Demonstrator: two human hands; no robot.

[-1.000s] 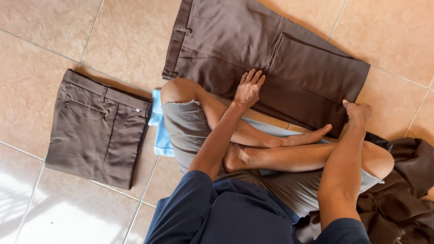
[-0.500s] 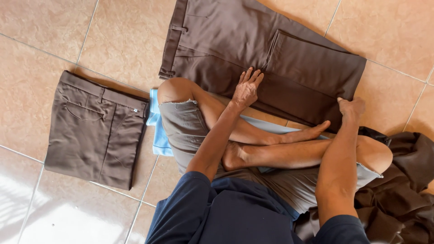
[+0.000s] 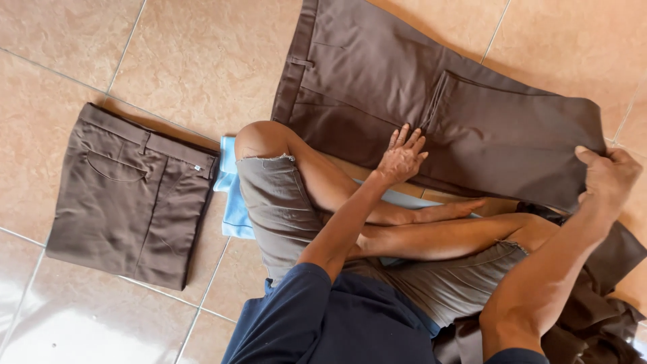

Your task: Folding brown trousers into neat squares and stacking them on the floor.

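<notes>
The left hand (image 3: 402, 156) presses flat, fingers spread, to pin the brown trousers (image 3: 377, 94) to the floor (image 3: 168, 54) while the right hand (image 3: 608, 176) pinches the folded leg's edge (another folded pair (image 3: 131, 195) lies well apart), keeping the cloth taut.

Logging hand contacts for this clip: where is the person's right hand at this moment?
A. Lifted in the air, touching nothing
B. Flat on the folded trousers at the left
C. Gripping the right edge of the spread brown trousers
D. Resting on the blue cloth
C: the right hand curls over the right edge of the spread brown trousers, while the left hand lies flat on them; the folded trousers lie untouched.
</notes>
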